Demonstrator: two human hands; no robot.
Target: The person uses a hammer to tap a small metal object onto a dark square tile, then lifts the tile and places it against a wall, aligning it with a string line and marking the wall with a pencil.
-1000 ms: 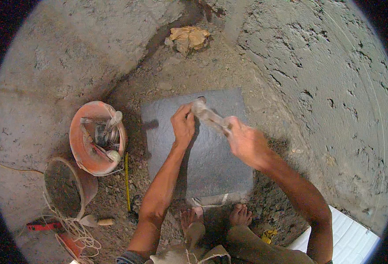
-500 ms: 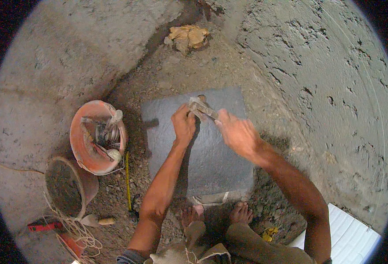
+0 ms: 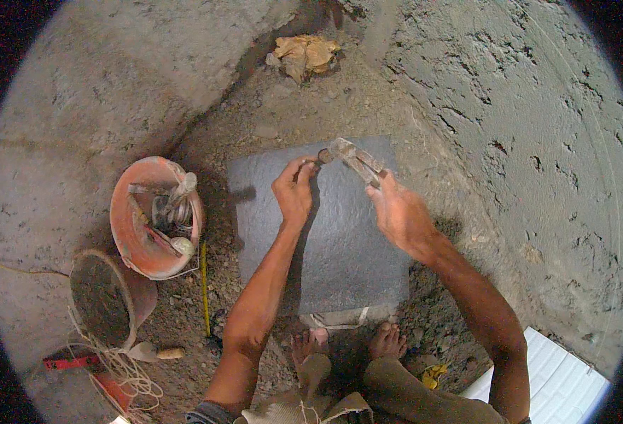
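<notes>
The thumb and fingers of the left hand close in a pinch around a small piece with a dark, rounded end; its exact kind is too small to tell. That end sits over the far edge area of a dark grey square slab. The right hand wraps its fingers round the near end of a worn, crusted tool, whose head angles up and left, just beside the pinched piece; I cannot tell whether the two touch. The slab lies in front of two bare feet, with a pale strap at its near edge. To the left, a yellow measuring strip lies on the soil beside an orange bucket holding tools. Nearer stand a second bucket, a trowel and a tangle of string. Crumpled brown paper lies beyond the slab, and a rough grey wall rises on the right
</notes>
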